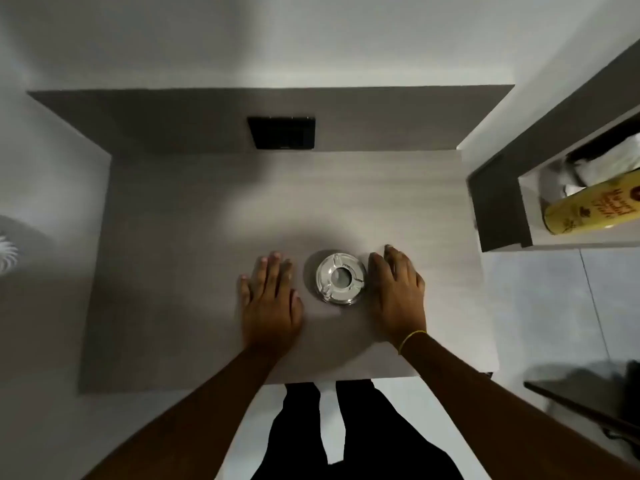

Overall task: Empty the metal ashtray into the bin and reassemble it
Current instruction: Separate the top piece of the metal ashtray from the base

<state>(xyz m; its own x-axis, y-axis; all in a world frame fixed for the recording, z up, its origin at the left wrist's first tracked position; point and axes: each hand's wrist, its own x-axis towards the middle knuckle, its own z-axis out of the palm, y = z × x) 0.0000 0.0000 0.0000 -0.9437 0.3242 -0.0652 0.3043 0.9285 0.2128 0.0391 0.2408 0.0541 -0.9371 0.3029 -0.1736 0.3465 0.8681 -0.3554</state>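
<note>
A round shiny metal ashtray [340,278] stands on the pale wooden table [194,258], its lid with notches and a centre hole in place. My left hand [272,299] lies flat on the table a short way to the ashtray's left, fingers apart, holding nothing. My right hand [398,292] rests palm down just right of the ashtray, close to its rim but apart from it, also holding nothing. No bin can be made out with certainty.
A black rectangular panel [282,132] is set into the table's raised back. At the right, an open shelf [502,209] holds a yellow spray can [592,211] and white cloth. The table's front edge runs just above my legs.
</note>
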